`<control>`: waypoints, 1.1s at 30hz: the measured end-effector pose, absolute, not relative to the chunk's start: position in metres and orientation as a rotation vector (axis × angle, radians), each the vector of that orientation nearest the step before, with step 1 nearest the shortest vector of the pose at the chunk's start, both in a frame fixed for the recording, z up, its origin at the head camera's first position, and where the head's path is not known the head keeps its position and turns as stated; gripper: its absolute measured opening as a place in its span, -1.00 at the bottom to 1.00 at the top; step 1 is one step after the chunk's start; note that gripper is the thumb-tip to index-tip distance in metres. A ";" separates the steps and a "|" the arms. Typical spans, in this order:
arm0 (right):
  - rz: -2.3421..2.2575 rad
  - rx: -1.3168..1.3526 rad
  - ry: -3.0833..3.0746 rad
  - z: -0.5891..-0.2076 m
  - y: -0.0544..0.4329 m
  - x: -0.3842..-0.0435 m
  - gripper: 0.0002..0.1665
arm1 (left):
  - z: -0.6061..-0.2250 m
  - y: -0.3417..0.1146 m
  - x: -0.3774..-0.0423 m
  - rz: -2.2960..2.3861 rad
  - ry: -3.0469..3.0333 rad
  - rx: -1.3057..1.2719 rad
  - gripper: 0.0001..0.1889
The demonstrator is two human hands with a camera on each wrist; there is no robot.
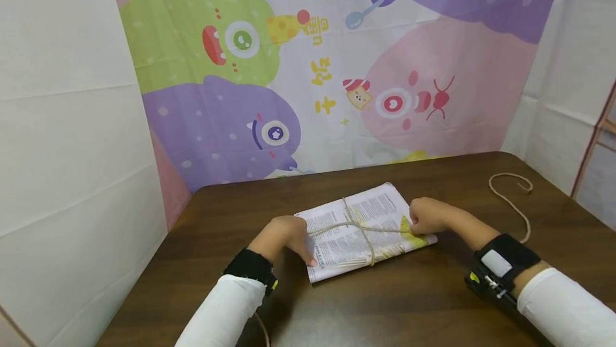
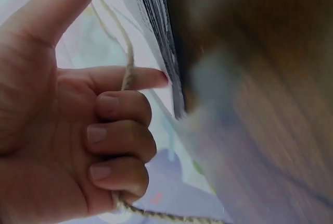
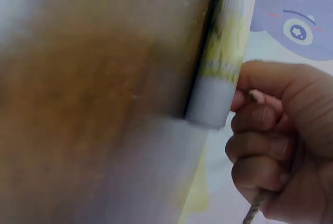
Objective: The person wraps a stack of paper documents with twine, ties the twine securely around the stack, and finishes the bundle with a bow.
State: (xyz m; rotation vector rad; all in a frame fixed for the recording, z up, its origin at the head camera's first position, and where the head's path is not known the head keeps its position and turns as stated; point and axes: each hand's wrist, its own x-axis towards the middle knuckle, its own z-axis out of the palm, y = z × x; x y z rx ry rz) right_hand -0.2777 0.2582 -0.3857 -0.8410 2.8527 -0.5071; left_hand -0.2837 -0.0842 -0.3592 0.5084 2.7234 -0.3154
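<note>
Brown tabletop [image 1: 346,315] is carrying a newspaper bundle [image 1: 380,213] between left grip [image 1: 291,234] and right grip [image 1: 428,216]; both are clamping its twine [image 1: 356,224], and uneven pulling could be skewing the crossing or crumpling edges.

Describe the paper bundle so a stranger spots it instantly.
On the brown table, look between the left hand and the right hand. The paper bundle lies there, flat and printed, set apart by rope crossing over its top.
</note>
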 end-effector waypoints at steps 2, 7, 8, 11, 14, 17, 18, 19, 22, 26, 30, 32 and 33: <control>-0.571 -0.846 2.818 -0.388 0.260 -0.275 -0.50 | -0.361 -0.088 -0.289 -0.261 2.723 0.527 -0.14; -0.614 -0.855 2.798 -0.389 0.262 -0.271 -0.52 | -0.363 -0.095 -0.282 -0.093 2.808 0.667 -0.12; -0.606 -0.861 2.807 -0.388 0.262 -0.271 -0.53 | -0.363 -0.095 -0.278 -0.067 2.829 0.717 -0.17; -0.563 -0.880 2.858 -0.383 0.262 -0.272 -0.59 | -0.361 -0.093 -0.264 -0.032 2.862 0.893 -0.51; -0.477 -0.871 2.935 -0.378 0.261 -0.277 -0.72 | -0.361 -0.091 -0.252 -0.018 2.829 1.009 -0.82; -0.382 -0.858 2.986 -0.379 0.260 -0.283 -0.91 | -0.366 -0.090 -0.244 0.027 2.796 1.018 -0.75; -0.367 -0.853 2.988 -0.380 0.260 -0.286 -0.93 | -0.368 -0.089 -0.242 0.048 2.793 0.989 -0.63; -0.361 -0.857 2.991 -0.382 0.260 -0.288 -0.91 | -0.369 -0.089 -0.240 0.062 2.796 0.963 -0.55; -0.405 -0.869 2.975 -0.386 0.262 -0.291 -0.87 | -0.371 -0.089 -0.242 0.083 2.822 0.886 -0.44; -0.469 -0.869 2.945 -0.385 0.263 -0.291 -0.88 | -0.370 -0.091 -0.256 0.092 2.835 0.847 -0.44; -0.472 -0.878 2.917 -0.386 0.263 -0.290 -0.89 | -0.368 -0.095 -0.270 0.141 2.792 0.860 -0.43; -0.472 -0.885 2.909 -0.387 0.264 -0.289 -0.89 | -0.369 -0.100 -0.276 0.203 2.752 0.894 -0.44; -0.477 -0.894 2.907 -0.387 0.263 -0.289 -0.90 | -0.370 -0.103 -0.278 0.250 2.731 0.910 -0.45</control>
